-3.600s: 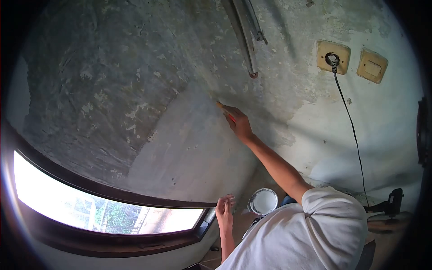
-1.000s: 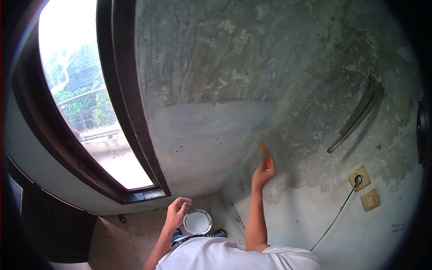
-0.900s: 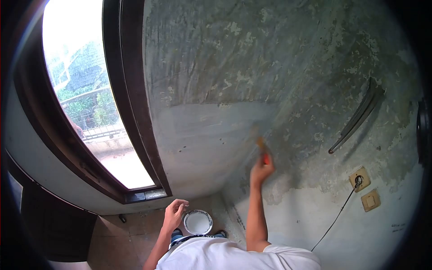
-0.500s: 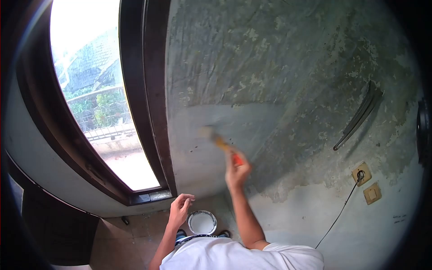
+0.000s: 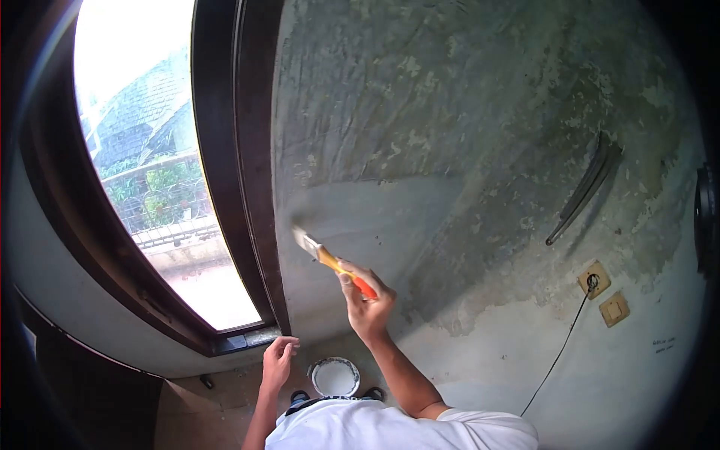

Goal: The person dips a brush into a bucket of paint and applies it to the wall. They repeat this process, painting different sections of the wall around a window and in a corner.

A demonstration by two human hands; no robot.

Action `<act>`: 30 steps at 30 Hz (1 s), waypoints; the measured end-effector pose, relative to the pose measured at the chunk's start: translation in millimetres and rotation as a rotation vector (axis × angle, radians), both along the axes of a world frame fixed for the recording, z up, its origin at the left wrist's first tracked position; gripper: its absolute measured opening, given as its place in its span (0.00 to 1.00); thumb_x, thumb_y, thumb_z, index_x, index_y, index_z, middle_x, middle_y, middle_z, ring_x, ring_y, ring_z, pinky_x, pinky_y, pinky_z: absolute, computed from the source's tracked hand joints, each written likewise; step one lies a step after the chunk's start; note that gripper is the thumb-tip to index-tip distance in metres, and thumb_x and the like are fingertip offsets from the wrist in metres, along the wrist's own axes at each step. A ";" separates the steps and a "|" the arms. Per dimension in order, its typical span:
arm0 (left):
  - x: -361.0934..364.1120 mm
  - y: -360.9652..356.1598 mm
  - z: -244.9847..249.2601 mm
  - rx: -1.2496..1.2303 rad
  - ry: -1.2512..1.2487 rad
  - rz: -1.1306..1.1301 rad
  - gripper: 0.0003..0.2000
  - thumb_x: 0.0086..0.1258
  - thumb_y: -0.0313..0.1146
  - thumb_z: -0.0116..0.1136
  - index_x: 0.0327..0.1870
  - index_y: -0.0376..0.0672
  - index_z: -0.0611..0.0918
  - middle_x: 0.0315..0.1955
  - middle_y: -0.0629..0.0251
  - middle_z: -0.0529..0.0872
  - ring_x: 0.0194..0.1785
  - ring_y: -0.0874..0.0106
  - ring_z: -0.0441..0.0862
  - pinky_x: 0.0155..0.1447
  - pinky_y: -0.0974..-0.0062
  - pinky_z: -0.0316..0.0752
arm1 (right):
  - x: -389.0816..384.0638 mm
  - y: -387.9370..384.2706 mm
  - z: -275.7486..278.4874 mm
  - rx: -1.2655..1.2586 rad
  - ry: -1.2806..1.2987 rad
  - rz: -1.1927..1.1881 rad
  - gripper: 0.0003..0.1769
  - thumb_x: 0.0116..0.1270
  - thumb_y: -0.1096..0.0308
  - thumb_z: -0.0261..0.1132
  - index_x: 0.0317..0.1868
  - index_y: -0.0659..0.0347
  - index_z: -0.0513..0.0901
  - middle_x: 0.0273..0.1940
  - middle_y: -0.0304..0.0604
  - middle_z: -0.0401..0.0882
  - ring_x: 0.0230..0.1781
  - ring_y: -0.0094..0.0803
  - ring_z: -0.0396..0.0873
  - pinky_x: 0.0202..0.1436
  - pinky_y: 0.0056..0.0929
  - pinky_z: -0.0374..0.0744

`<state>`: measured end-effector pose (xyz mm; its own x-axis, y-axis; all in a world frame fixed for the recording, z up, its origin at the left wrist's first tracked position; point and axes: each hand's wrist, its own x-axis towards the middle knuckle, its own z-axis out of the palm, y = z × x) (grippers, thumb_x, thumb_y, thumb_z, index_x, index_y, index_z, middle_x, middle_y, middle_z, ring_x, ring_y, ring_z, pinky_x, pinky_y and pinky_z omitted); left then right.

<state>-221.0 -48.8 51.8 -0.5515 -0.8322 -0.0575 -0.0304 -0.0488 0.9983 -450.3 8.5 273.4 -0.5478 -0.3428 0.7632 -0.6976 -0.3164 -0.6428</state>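
My right hand [image 5: 369, 304] is closed round the yellow and orange handle of a paintbrush [image 5: 325, 256]. The brush slants up and left, its pale bristles against the wall [image 5: 360, 206] close to the dark window frame [image 5: 259, 165]. Around the bristles the wall is smooth and light grey-white; higher up it is patchy and darker. Low by the window's bottom corner, my left hand [image 5: 277, 361] hangs with loosely bent fingers and nothing visible in it. Below and between my hands, a white bucket [image 5: 335, 377] with a smeared rim stands on the floor, holding something white.
Dark cables [image 5: 581, 195] hang from the wall at the right. Lower down are a socket [image 5: 592, 280] with a plugged-in cord [image 5: 559, 356] and a switch [image 5: 614, 309]. A dark round object [image 5: 705, 217] juts in at the right edge. My feet stand beside the bucket.
My right hand has moved left and slightly down with the paintbrush, bringing the bristles nearer the window frame. My left hand has dropped a little and shifted left. The view has shifted slightly.
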 end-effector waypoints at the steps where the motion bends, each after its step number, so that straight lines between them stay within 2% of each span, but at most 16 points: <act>1: -3.9 -0.2 10.2 -0.002 -0.009 -0.009 0.10 0.88 0.27 0.56 0.57 0.36 0.89 0.49 0.61 0.95 0.51 0.73 0.91 0.59 0.72 0.85 | 5.5 2.3 1.7 0.058 -0.016 0.102 0.13 0.79 0.70 0.77 0.57 0.70 0.92 0.46 0.41 0.95 0.41 0.24 0.87 0.47 0.26 0.84; 3: -17.3 -2.8 29.7 -0.033 0.011 -0.034 0.10 0.89 0.28 0.56 0.56 0.36 0.89 0.50 0.60 0.95 0.52 0.73 0.91 0.60 0.71 0.85 | -38.8 -3.3 0.1 -0.041 -0.108 -0.049 0.14 0.81 0.66 0.76 0.55 0.69 0.93 0.45 0.37 0.94 0.37 0.21 0.84 0.42 0.25 0.81; 5: -24.1 -3.4 37.0 -0.057 0.005 -0.043 0.10 0.89 0.28 0.56 0.57 0.35 0.89 0.49 0.60 0.95 0.52 0.73 0.91 0.61 0.71 0.85 | -114.4 11.9 -14.2 0.146 -0.209 -0.334 0.17 0.83 0.60 0.76 0.54 0.69 0.94 0.43 0.34 0.92 0.37 0.19 0.81 0.38 0.26 0.77; 7: -26.9 -0.3 41.6 -0.085 0.022 -0.033 0.10 0.89 0.28 0.55 0.57 0.35 0.88 0.49 0.60 0.94 0.53 0.72 0.91 0.61 0.70 0.85 | -180.1 32.9 -16.1 0.091 -0.078 -0.527 0.15 0.83 0.65 0.74 0.54 0.72 0.93 0.41 0.42 0.95 0.37 0.20 0.83 0.41 0.28 0.81; 9: -25.7 4.5 40.3 -0.069 0.030 -0.013 0.11 0.90 0.29 0.55 0.58 0.35 0.88 0.49 0.60 0.94 0.53 0.72 0.91 0.62 0.70 0.86 | -208.0 42.2 5.8 -0.223 -0.010 -0.547 0.17 0.83 0.61 0.74 0.54 0.72 0.93 0.43 0.41 0.95 0.38 0.21 0.82 0.38 0.29 0.77; 12: -16.7 14.5 30.1 -0.038 0.031 0.003 0.11 0.89 0.30 0.55 0.58 0.36 0.88 0.49 0.61 0.94 0.52 0.72 0.90 0.60 0.70 0.85 | -241.3 57.1 10.4 -0.312 -0.071 -0.626 0.15 0.84 0.66 0.73 0.55 0.73 0.92 0.45 0.45 0.96 0.40 0.23 0.85 0.43 0.29 0.81; 14: -13.8 21.0 20.3 -0.017 0.021 0.002 0.10 0.89 0.29 0.56 0.57 0.37 0.89 0.49 0.62 0.94 0.50 0.74 0.90 0.56 0.73 0.84 | -217.0 45.1 11.4 -0.095 -0.087 -0.524 0.14 0.84 0.68 0.71 0.57 0.73 0.92 0.48 0.45 0.96 0.44 0.26 0.88 0.48 0.29 0.84; 16: -14.7 23.8 9.1 -0.009 0.007 -0.018 0.10 0.88 0.29 0.56 0.57 0.38 0.89 0.49 0.63 0.94 0.49 0.74 0.89 0.54 0.75 0.82 | -147.2 13.2 33.0 -0.120 0.137 -0.399 0.11 0.82 0.71 0.72 0.56 0.72 0.93 0.48 0.46 0.96 0.44 0.29 0.89 0.51 0.29 0.85; 19: -24.7 27.4 16.5 0.047 -0.043 -0.051 0.10 0.89 0.26 0.54 0.57 0.34 0.88 0.51 0.59 0.95 0.54 0.72 0.92 0.60 0.71 0.86 | -57.9 2.6 54.3 -0.110 0.090 -0.123 0.08 0.80 0.74 0.74 0.53 0.70 0.93 0.45 0.45 0.95 0.42 0.27 0.89 0.48 0.28 0.85; 20: -31.6 26.5 18.5 0.038 -0.051 -0.061 0.10 0.89 0.26 0.54 0.57 0.34 0.88 0.51 0.59 0.95 0.54 0.72 0.92 0.60 0.71 0.86 | -44.0 4.2 57.4 -0.112 0.096 -0.016 0.08 0.79 0.74 0.74 0.52 0.69 0.93 0.45 0.44 0.95 0.41 0.26 0.89 0.47 0.27 0.85; 21: -38.9 24.8 20.3 0.025 -0.019 -0.071 0.10 0.89 0.26 0.54 0.58 0.34 0.88 0.51 0.59 0.95 0.55 0.72 0.91 0.60 0.70 0.86 | -39.3 4.2 62.2 -0.122 0.087 -0.028 0.08 0.79 0.74 0.74 0.52 0.69 0.93 0.45 0.44 0.95 0.41 0.26 0.89 0.47 0.27 0.85; 23: -50.4 21.9 23.7 0.026 -0.007 -0.095 0.10 0.90 0.26 0.54 0.58 0.34 0.88 0.52 0.59 0.95 0.56 0.72 0.91 0.62 0.71 0.86 | -37.2 2.2 70.0 -0.092 0.207 0.051 0.10 0.76 0.77 0.75 0.56 0.64 0.94 0.48 0.47 0.96 0.44 0.31 0.93 0.47 0.30 0.87; 25: -61.7 20.8 35.8 -0.002 0.008 -0.106 0.10 0.90 0.26 0.54 0.58 0.34 0.88 0.52 0.59 0.95 0.56 0.72 0.91 0.63 0.71 0.85 | -90.4 -3.3 62.9 -0.072 0.105 -0.113 0.10 0.76 0.77 0.74 0.55 0.65 0.94 0.48 0.46 0.96 0.44 0.29 0.93 0.47 0.29 0.87; 27: -67.1 21.2 44.4 -0.021 0.049 -0.106 0.10 0.91 0.27 0.54 0.58 0.34 0.88 0.53 0.59 0.94 0.56 0.72 0.91 0.64 0.71 0.84 | -152.8 9.3 48.4 -0.025 -0.104 -0.261 0.09 0.77 0.77 0.74 0.54 0.68 0.93 0.48 0.46 0.96 0.44 0.29 0.92 0.47 0.29 0.87; 29: -65.8 25.9 51.5 -0.032 0.044 -0.092 0.10 0.91 0.28 0.54 0.58 0.34 0.88 0.53 0.60 0.94 0.56 0.72 0.91 0.63 0.71 0.84 | -206.5 25.0 45.1 -0.226 0.091 -0.447 0.09 0.78 0.76 0.74 0.54 0.70 0.93 0.48 0.46 0.96 0.43 0.30 0.92 0.45 0.29 0.86; 30: -62.7 27.8 53.3 -0.041 0.039 -0.080 0.11 0.91 0.28 0.54 0.58 0.34 0.88 0.53 0.60 0.94 0.56 0.72 0.91 0.63 0.71 0.84 | -227.3 35.5 46.6 -0.261 0.070 -0.515 0.09 0.78 0.75 0.73 0.54 0.70 0.93 0.48 0.47 0.96 0.43 0.31 0.92 0.46 0.30 0.87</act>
